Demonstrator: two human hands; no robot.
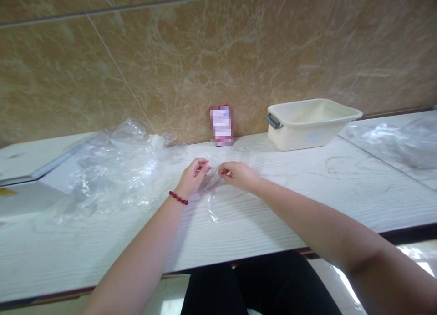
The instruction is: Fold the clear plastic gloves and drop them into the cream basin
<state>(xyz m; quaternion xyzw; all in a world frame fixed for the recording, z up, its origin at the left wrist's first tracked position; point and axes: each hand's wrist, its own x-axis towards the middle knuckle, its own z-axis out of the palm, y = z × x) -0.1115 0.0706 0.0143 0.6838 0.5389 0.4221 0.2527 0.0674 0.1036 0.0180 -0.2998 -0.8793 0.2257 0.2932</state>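
Note:
A thin, clear plastic bag (212, 199) hangs between my two hands over the white wood-grain table (273, 219). My left hand (196, 175), with a dark red bead bracelet at its wrist, pinches the bag's upper left edge between thumb and fingers. Opposite it, my right hand (237, 175) has its fingers pressed together on the upper right edge of the same bag. A small gap separates the hands. The bag's lower part trails toward the table's front edge, and its exact outline is hard to make out.
Crumpled clear bags (126, 165) are heaped at the left beside an open white box (30, 199). A phone (221, 126) leans on the marble wall. A cream bin (307, 137) stands behind right; more clear plastic (406, 142) lies far right.

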